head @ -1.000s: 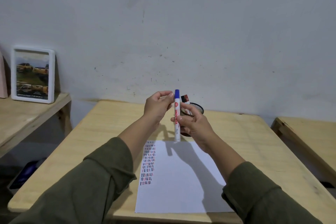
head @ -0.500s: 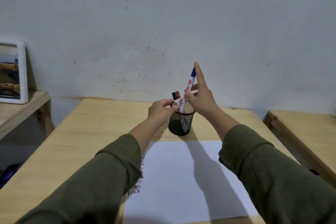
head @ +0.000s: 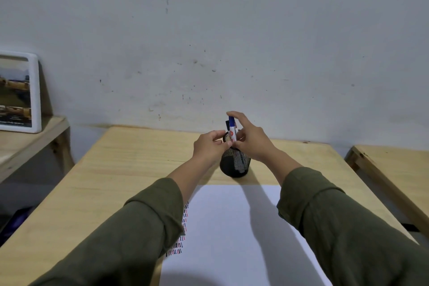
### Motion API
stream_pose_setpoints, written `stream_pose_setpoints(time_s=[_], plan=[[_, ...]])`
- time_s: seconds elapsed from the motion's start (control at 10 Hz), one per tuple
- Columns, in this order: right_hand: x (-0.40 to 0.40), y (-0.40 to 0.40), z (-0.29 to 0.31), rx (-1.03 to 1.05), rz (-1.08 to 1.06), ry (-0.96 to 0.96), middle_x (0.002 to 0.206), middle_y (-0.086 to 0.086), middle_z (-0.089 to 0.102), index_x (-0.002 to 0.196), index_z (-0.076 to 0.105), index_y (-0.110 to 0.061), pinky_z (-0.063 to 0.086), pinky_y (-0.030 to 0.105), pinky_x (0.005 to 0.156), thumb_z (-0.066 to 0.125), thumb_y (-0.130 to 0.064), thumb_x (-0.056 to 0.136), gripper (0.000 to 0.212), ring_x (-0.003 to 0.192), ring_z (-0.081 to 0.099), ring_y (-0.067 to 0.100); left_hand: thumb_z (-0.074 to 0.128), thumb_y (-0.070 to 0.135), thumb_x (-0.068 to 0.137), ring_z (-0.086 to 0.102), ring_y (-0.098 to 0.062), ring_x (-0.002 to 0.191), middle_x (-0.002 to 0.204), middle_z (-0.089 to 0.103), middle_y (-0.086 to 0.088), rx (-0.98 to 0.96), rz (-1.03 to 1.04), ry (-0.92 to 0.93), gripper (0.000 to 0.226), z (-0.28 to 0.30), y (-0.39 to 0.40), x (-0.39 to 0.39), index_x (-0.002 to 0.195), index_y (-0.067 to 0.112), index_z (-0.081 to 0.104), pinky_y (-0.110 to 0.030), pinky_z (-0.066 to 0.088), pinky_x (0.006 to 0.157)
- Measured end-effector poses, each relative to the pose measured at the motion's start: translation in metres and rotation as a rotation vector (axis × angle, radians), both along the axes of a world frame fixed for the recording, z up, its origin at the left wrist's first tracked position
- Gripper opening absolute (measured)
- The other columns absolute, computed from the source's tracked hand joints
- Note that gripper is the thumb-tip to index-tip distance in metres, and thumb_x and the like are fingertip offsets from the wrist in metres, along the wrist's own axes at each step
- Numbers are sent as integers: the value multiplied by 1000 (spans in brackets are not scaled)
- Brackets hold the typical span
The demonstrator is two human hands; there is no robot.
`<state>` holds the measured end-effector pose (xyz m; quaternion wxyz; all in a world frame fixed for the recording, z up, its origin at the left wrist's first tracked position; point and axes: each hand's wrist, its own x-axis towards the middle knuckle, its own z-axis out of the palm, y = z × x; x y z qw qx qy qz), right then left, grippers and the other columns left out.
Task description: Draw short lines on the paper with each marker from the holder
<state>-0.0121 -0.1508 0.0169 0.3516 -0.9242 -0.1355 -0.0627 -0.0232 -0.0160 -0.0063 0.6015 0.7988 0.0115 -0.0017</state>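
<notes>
A black mesh holder (head: 235,163) stands on the wooden table beyond the white paper (head: 232,227). A blue-capped white marker (head: 232,129) stands nearly upright in the holder, its lower part inside the mesh. My right hand (head: 251,140) holds the marker, with the index finger curved over its blue cap. My left hand (head: 207,147) pinches the holder's near-left rim. A second marker with a dark cap (head: 226,124) shows just behind the blue one. Rows of short red, blue and black lines (head: 183,227) run down the paper's left edge, partly hidden by my left sleeve.
The light wooden table (head: 116,181) ends at a grey wall. A lower wooden shelf at the left carries a white-framed picture (head: 19,93). Another wooden surface (head: 394,169) stands at the right, separated by a gap.
My right hand carried the blue marker from above the paper to the holder and lowered it inside, now nearly upright. My left hand reached forward to the holder's rim.
</notes>
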Motion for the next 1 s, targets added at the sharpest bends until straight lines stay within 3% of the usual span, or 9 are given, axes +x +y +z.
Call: stream_pose_setpoints(time_s=[0.1,0.3,0.5,0.6,0.8,0.9,1.0], plan=[[3,1,-2,-16,17,6,88,11,68,134,41,-39,45,24,71,60,-1,80,69,80,61,24,68,23,82,60,-11,115,126,64,1,16,-7,5,46,-1,1,0,127,18,58,-18,39,93],[9,-2,-5,-39,21,23,93,1,68,133,49,-38,36,1,64,59,-4,83,61,83,56,15,68,25,82,60,-13,114,125,64,-1,12,1,8,45,-3,0,1,126,19,59,-20,40,92],[5,-1,-3,-6,12,17,70,-11,58,138,44,-36,37,6,63,56,-2,84,65,77,52,14,68,23,82,61,-13,114,127,64,-1,20,2,13,45,-3,-1,2,126,17,59,-20,40,95],[4,-1,-3,12,6,-8,74,-3,62,142,36,-35,38,2,60,55,-2,83,70,77,54,15,67,22,83,61,-12,114,125,65,-1,13,7,13,43,-1,-2,1,126,18,60,-18,39,92],[1,-2,-3,46,-62,-83,87,6,67,140,37,-37,38,7,59,55,-6,84,66,70,58,17,67,20,83,61,-14,115,126,64,-4,-1,32,10,45,0,-3,-2,127,12,58,-18,39,95],[-7,-2,8,97,-92,-140,90,5,66,138,39,-37,41,11,60,55,-10,85,61,70,60,18,66,24,84,59,-14,116,125,64,-2,12,70,-20,42,0,-3,-6,124,14,60,-23,41,98],[-31,3,12,219,-78,-222,89,0,61,136,40,-36,42,6,60,56,-12,86,58,66,60,12,62,28,86,57,-12,115,121,65,4,3,156,-117,30,1,-3,-16,115,21,64,-23,41,94]])
